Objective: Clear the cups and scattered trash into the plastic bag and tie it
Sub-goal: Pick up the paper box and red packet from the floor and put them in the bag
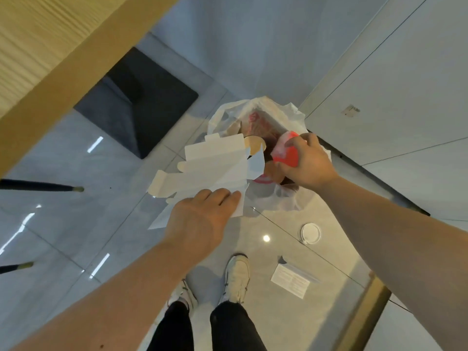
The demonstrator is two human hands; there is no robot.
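Observation:
A white plastic bag (293, 115) stands open on the floor, with cups and red wrappers inside it. My left hand (202, 219) grips a flattened white cardboard box (210, 165) by its near edge and holds it at the bag's left rim. My right hand (309, 160) holds a red cup (286, 152) over the bag's mouth. A white cup lid (311, 233) and a white paper leaflet (291, 280) lie on the floor to the right of my feet.
A wooden table edge (76, 64) crosses the upper left, with a dark chair seat (141, 102) under it and two chair legs (40, 186) at the left. My shoes (236, 277) stand on glossy grey tiles. A wall panel (392, 97) rises behind the bag.

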